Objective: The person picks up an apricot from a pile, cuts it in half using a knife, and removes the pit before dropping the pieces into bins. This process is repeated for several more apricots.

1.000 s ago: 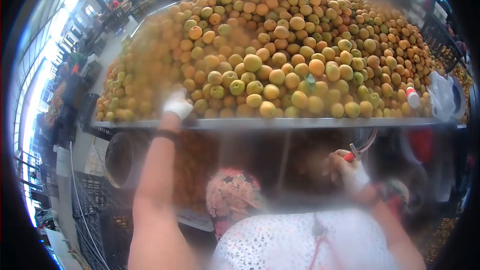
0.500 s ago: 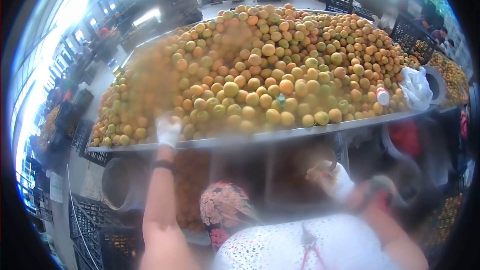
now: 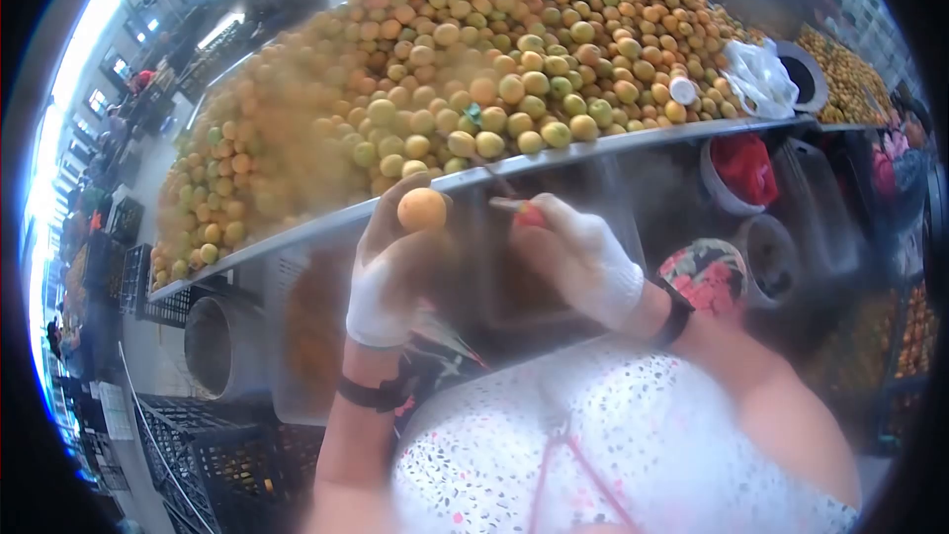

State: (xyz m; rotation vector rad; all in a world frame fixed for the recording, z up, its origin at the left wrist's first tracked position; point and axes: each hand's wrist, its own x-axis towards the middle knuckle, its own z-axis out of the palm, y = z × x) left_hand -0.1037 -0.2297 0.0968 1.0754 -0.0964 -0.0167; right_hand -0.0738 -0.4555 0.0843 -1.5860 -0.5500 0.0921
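My left hand (image 3: pixel 388 272), in a white glove with the fingers bare or stained, is closed around one orange-yellow apricot (image 3: pixel 422 210) held up at the fingertips. To its right, my right hand (image 3: pixel 585 262), in a similar glove, grips a small tool with a red handle (image 3: pixel 530 214) and a thin pale tip pointing towards the apricot. Its exact kind is too blurred to make out. The hands are apart, just in front of the metal table edge (image 3: pixel 593 145). Behind them rises a large heap of apricots (image 3: pixel 514 89).
On the right end of the table lie a white plastic bag (image 3: pixel 761 79) and a white-capped bottle (image 3: pixel 683 91). Below the edge stand bins, one with a red cloth (image 3: pixel 743 168), and a bucket (image 3: pixel 211 344). Black crates (image 3: pixel 232 455) sit at lower left.
My left hand has come back from the heap with an apricot in it. My right hand has moved up and left, bringing the tool near it. The view has tilted down.
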